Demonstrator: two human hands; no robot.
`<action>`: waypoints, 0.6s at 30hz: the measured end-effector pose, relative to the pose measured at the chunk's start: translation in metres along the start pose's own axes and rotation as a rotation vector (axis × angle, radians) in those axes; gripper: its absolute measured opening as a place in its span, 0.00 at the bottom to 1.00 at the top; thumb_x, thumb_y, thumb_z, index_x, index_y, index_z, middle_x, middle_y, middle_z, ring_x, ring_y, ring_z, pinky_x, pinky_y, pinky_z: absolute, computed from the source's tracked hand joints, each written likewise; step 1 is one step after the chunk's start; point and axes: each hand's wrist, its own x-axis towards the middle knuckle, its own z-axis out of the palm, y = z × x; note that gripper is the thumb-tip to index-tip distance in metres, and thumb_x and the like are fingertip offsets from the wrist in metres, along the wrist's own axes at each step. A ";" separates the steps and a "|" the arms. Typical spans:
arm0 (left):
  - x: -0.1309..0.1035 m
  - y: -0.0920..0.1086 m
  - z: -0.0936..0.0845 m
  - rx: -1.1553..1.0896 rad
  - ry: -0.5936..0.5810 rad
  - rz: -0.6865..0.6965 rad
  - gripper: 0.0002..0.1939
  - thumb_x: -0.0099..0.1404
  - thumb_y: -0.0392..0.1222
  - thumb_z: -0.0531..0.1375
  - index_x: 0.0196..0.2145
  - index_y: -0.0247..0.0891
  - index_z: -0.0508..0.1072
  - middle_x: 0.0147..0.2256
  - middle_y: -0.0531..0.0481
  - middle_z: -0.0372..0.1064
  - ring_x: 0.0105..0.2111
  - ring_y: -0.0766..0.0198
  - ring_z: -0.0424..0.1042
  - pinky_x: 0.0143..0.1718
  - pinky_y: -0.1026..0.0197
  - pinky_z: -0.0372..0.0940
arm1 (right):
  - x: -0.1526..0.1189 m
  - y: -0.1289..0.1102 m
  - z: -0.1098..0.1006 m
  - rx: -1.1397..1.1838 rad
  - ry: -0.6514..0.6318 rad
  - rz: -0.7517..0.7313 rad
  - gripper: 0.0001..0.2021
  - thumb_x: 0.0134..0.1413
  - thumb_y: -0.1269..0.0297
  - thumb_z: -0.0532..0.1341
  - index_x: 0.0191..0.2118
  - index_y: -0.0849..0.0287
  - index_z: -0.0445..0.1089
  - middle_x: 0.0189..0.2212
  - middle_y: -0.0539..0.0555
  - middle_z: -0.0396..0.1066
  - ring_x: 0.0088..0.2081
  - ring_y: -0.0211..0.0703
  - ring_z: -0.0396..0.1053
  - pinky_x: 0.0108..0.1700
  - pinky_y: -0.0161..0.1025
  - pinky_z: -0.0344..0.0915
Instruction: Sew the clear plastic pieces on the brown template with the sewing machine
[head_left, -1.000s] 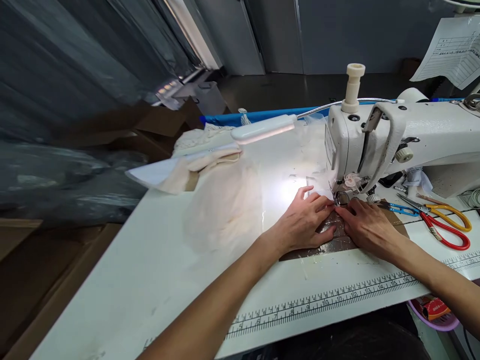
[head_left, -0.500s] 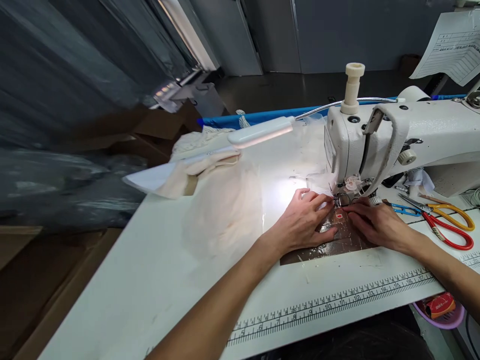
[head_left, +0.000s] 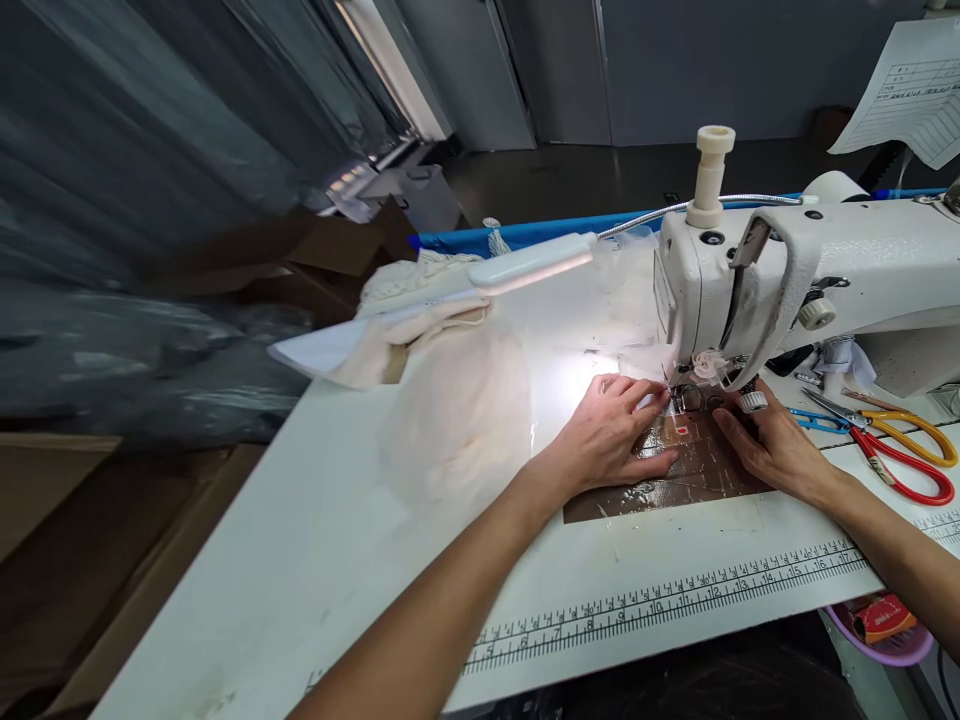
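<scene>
A white sewing machine (head_left: 847, 250) stands on the right of the white table. My left hand (head_left: 615, 430) lies with spread fingers just left of the presser foot (head_left: 686, 398), fingertips on thin pale fabric (head_left: 637, 362), thumb over the brown plate (head_left: 660, 500). To the right of the foot is my right hand (head_left: 772, 440), its thumb on the plate's side and its other fingers partly hidden behind the machine's white knob (head_left: 752, 401). Whether it holds anything cannot be made out.
Red-handled scissors (head_left: 900, 470), yellow-handled scissors (head_left: 915, 432) and a blue tool (head_left: 821, 421) lie right of my right hand. A lamp (head_left: 532, 263) reaches over the table. Cream fabric (head_left: 375, 355) lies at the back left. A printed ruler (head_left: 660, 605) runs along the front edge.
My right hand has shifted right and away from the presser foot, its thumb now apart from the foot. My left hand stays nearly in place. The whole view has shifted slightly.
</scene>
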 end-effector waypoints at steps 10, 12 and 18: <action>0.000 -0.004 -0.002 -0.012 0.000 -0.032 0.30 0.67 0.60 0.53 0.55 0.33 0.67 0.50 0.37 0.67 0.48 0.49 0.67 0.52 0.43 0.59 | -0.001 0.008 0.009 -0.042 0.000 -0.026 0.15 0.64 0.62 0.51 0.50 0.60 0.69 0.48 0.62 0.69 0.47 0.52 0.70 0.50 0.51 0.68; -0.001 -0.007 -0.005 -0.025 -0.035 -0.069 0.30 0.66 0.61 0.54 0.54 0.33 0.67 0.51 0.37 0.66 0.48 0.49 0.67 0.53 0.42 0.59 | -0.002 0.008 0.010 -0.046 -0.007 -0.018 0.16 0.64 0.62 0.51 0.51 0.60 0.69 0.48 0.61 0.70 0.46 0.52 0.70 0.50 0.51 0.68; -0.009 -0.012 -0.010 -0.065 -0.091 -0.167 0.28 0.67 0.59 0.53 0.56 0.38 0.65 0.56 0.40 0.64 0.51 0.49 0.67 0.57 0.41 0.56 | -0.003 0.009 0.013 -0.041 0.006 -0.006 0.17 0.64 0.60 0.50 0.53 0.58 0.68 0.47 0.59 0.70 0.46 0.50 0.71 0.49 0.48 0.68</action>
